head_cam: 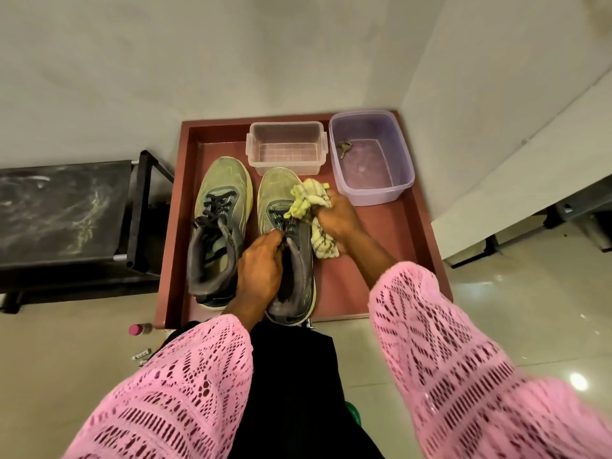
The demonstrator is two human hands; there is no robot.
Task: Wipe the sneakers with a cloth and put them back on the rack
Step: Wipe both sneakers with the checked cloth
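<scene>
While left hand grips right sneaker, right hand clutches cloth

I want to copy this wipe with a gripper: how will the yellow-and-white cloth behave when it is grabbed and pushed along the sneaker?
The cloth is probably floppy: it bunches and folds in the right hand, with one end drooping beside the right sneaker. It looks light, and likely drags rather than slides. The left hand grips the sneaker's collar, suggesting wiping could shift it.
</scene>
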